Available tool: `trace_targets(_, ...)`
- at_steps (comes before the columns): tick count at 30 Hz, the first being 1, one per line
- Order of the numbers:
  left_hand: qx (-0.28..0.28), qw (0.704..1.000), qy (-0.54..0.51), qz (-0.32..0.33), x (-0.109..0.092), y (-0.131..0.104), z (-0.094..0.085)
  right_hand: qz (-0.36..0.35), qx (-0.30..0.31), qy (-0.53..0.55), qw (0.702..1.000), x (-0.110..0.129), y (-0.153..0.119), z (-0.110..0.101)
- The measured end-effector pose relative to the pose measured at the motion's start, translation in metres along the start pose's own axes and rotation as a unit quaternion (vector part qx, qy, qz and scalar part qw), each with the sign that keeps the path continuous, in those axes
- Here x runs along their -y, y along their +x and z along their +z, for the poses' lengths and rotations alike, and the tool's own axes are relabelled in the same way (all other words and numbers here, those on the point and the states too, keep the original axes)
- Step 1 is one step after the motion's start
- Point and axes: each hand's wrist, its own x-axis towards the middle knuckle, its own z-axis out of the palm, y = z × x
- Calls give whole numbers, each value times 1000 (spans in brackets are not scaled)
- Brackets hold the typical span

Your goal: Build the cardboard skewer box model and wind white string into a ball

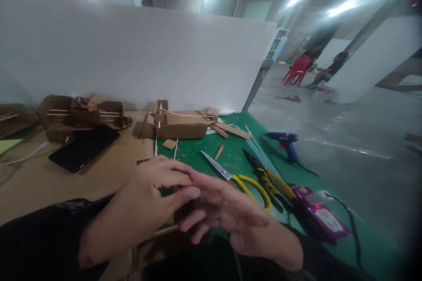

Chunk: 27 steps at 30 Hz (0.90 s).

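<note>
Over the front edge of the green table (pixel 227 149), my two hands meet at the fingertips. My left hand (pixel 141 202) is curled, its thumb drawn toward its fingers beside my right forefinger; whatever lies within the pinch is hidden. My right hand (pixel 234 210) has its fingers stretched and apart, the forefinger touching my left fingers. Just beyond them lie scissors (pixel 252 189) with yellow handles and, to their right, black-and-yellow pliers (pixel 272 180). A small cardboard piece (pixel 170 144) and a narrow strip (pixel 219 152) rest farther back.
A cardboard box build (pixel 184 128) with thin sticks and a white wire stands at the back. Left of it are a black phone (pixel 84 147) and another cardboard build (pixel 85 112). A blue glue gun (pixel 286 142) and a purple device (pixel 321 213) with a cable lie right.
</note>
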Motion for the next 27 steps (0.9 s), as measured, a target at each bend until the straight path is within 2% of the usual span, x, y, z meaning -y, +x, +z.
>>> trace_targets(3,-28,999,6,24,1,-2,-1,-15,-2,4,1000,0,1,-2)
trace_targets(8,-89,983,77,141,4,-6,-5,-36,23,41,998,3,2,-3)
trace_targets(15,-93,953,157,240,-1,-7,-13,-31,5,36,999,6,-1,-2)
trace_targets(22,-119,930,228,262,0,-19,-14,-31,7,48,998,5,1,-1)
trace_targets(27,-138,926,245,253,-2,-17,-16,-13,42,26,999,2,0,-5)
